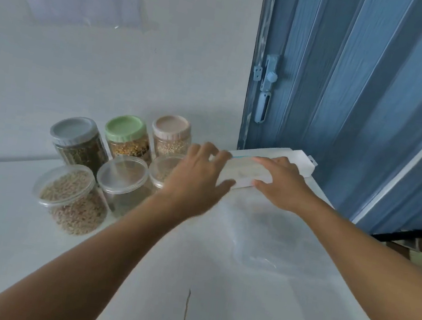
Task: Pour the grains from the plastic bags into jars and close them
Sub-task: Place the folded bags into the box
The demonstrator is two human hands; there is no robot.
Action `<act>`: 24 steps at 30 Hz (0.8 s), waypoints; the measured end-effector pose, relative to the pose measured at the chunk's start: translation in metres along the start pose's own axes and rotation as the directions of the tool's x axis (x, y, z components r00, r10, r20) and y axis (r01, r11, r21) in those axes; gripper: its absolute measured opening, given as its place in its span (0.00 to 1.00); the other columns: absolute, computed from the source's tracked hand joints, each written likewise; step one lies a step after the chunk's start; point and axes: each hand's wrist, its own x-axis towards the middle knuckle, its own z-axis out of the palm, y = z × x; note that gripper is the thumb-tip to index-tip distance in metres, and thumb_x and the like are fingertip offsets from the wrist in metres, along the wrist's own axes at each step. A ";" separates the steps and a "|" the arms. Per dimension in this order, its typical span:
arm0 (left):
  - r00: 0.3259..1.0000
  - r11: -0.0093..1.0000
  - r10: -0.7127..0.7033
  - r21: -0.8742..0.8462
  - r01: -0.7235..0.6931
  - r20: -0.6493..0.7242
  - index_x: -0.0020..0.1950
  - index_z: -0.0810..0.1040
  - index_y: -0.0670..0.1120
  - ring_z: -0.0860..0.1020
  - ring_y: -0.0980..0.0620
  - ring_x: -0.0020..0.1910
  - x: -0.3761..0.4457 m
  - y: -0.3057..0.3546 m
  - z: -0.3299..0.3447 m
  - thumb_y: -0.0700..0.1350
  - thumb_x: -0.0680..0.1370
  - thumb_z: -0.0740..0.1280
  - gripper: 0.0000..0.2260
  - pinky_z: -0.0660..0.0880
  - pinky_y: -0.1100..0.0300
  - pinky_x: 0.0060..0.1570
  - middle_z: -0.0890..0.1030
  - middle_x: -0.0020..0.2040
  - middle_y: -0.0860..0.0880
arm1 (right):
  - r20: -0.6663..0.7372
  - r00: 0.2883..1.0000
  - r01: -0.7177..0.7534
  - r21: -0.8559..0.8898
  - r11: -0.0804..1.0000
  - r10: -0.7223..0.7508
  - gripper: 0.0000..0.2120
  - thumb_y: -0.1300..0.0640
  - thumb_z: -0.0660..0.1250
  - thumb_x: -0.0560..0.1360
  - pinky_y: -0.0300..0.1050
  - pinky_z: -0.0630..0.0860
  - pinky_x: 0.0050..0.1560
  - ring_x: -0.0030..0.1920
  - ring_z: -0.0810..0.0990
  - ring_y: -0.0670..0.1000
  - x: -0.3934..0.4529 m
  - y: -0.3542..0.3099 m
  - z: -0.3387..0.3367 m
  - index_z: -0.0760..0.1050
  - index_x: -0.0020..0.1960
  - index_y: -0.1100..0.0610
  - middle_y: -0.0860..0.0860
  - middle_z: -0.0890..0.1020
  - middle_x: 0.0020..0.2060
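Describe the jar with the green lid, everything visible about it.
The jar with the green lid is a clear, round container, plastic by the look of it, standing upright in the middle of the back row near the wall. Its pale green ribbed lid sits on top, seemingly closed. Yellow-orange grains with some darker bits fill the part that shows. The grey-lidded jar stands beside it on one side, the pink-lidded jar on the other, and a clear-lidded jar in front hides its base. Neither hand touches it.
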 end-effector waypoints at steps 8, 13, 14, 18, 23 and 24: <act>0.973 0.986 -0.161 0.076 0.150 0.166 0.75 0.74 0.53 0.73 0.41 0.69 0.098 0.004 0.027 0.56 0.86 0.61 0.19 0.72 0.44 0.68 0.76 0.69 0.44 | 0.160 0.978 0.146 -0.067 0.987 -0.134 0.40 0.40 0.71 0.77 0.54 0.61 0.75 0.79 0.56 0.55 0.044 0.065 -0.026 0.53 0.82 0.38 0.52 0.59 0.79; 0.913 0.950 -0.301 0.008 0.311 0.277 0.68 0.82 0.50 0.77 0.45 0.65 0.169 -0.009 0.063 0.49 0.83 0.69 0.13 0.71 0.56 0.66 0.81 0.66 0.47 | 0.296 0.913 0.317 -0.084 0.945 -0.280 0.44 0.37 0.72 0.74 0.59 0.48 0.81 0.82 0.48 0.54 0.084 0.082 -0.030 0.49 0.82 0.35 0.51 0.52 0.83; 0.897 0.940 -0.330 0.014 0.341 0.295 0.66 0.83 0.50 0.79 0.45 0.63 0.177 -0.011 0.069 0.48 0.82 0.70 0.12 0.73 0.56 0.64 0.82 0.64 0.47 | 0.322 0.897 0.345 -0.079 0.935 -0.304 0.45 0.37 0.72 0.74 0.60 0.44 0.81 0.83 0.45 0.54 0.090 0.084 -0.028 0.48 0.82 0.35 0.51 0.51 0.83; 0.855 0.916 -0.398 0.089 0.392 0.332 0.60 0.85 0.51 0.81 0.47 0.58 0.199 -0.021 0.093 0.47 0.78 0.75 0.11 0.73 0.60 0.54 0.84 0.58 0.49 | 0.401 0.845 0.417 -0.079 0.905 -0.354 0.46 0.37 0.71 0.76 0.64 0.37 0.80 0.83 0.39 0.54 0.109 0.085 -0.023 0.45 0.82 0.35 0.52 0.47 0.84; 0.825 0.884 -0.463 0.091 0.459 0.323 0.62 0.84 0.50 0.79 0.48 0.56 0.212 -0.033 0.106 0.47 0.74 0.78 0.17 0.73 0.60 0.54 0.83 0.58 0.49 | 0.382 0.842 0.439 -0.078 0.895 -0.380 0.42 0.41 0.69 0.79 0.65 0.36 0.79 0.82 0.52 0.54 0.124 0.088 -0.016 0.46 0.83 0.39 0.51 0.59 0.81; 0.818 0.881 -0.467 0.099 0.462 0.337 0.62 0.84 0.51 0.79 0.49 0.54 0.212 -0.035 0.108 0.48 0.73 0.79 0.18 0.74 0.59 0.54 0.83 0.57 0.50 | 0.356 0.850 0.441 -0.076 0.894 -0.389 0.42 0.42 0.69 0.79 0.65 0.39 0.80 0.80 0.57 0.55 0.125 0.089 -0.013 0.47 0.83 0.40 0.52 0.62 0.78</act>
